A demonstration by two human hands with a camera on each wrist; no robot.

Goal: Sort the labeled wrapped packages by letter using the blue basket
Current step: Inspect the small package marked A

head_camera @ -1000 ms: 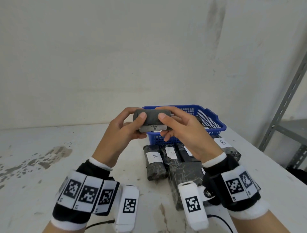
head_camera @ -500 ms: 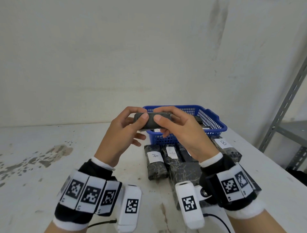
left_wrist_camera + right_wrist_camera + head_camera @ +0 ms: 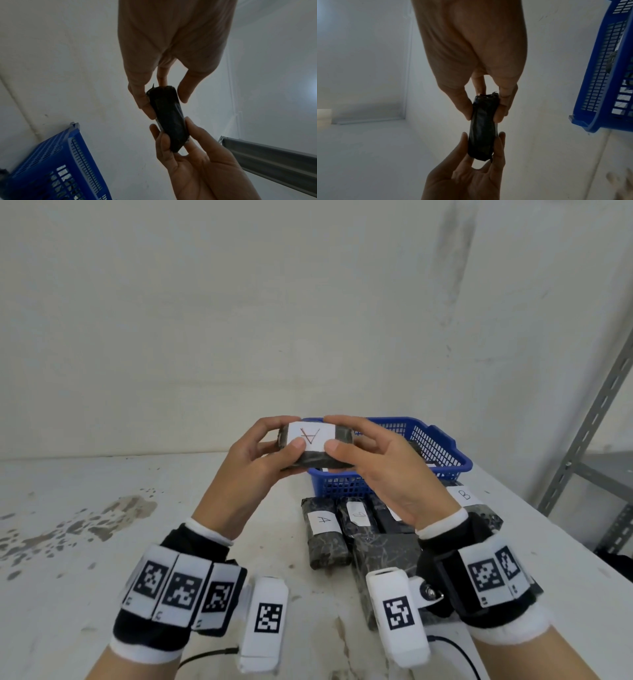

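The left hand [image 3: 246, 470] pinches the left end of a black package [image 3: 317, 448] between thumb and curled fingers. The right hand [image 3: 383, 470] pinches its right end likewise. The package, label "A" facing up, is raised just before the blue basket [image 3: 442, 453].

Your right hand [image 3: 394, 474] hides the labels of dark wrapped packages [image 3: 394, 518] lying just under it.
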